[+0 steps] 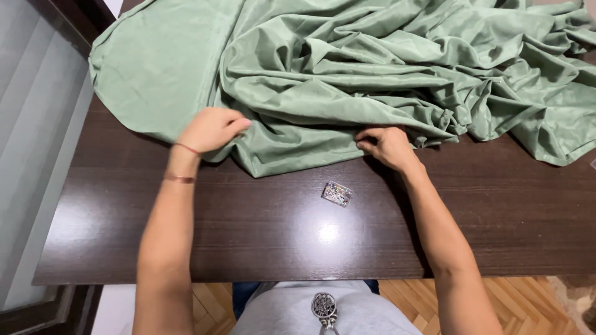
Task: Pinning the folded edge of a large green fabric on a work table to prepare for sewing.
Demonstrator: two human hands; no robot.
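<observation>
A large sage-green cloth (pixel 347 68) lies crumpled over the far half of a dark wooden table (pixel 261 242). My left hand (pixel 212 129) rests on the cloth's near edge at the left, fingers curled and pinching the fabric. My right hand (pixel 386 146) grips the same near edge further right, fingers closed on a fold. Between my forearms, on bare wood, lies a small clear box (pixel 337 193) of colourful pins. Thin bracelets circle my left wrist.
The table's front edge runs just above my lap. Parquet floor (pixel 528 304) shows below it. A pale panel (pixel 37 124) stands to the left of the table. The cloth bunches high at the right and far side.
</observation>
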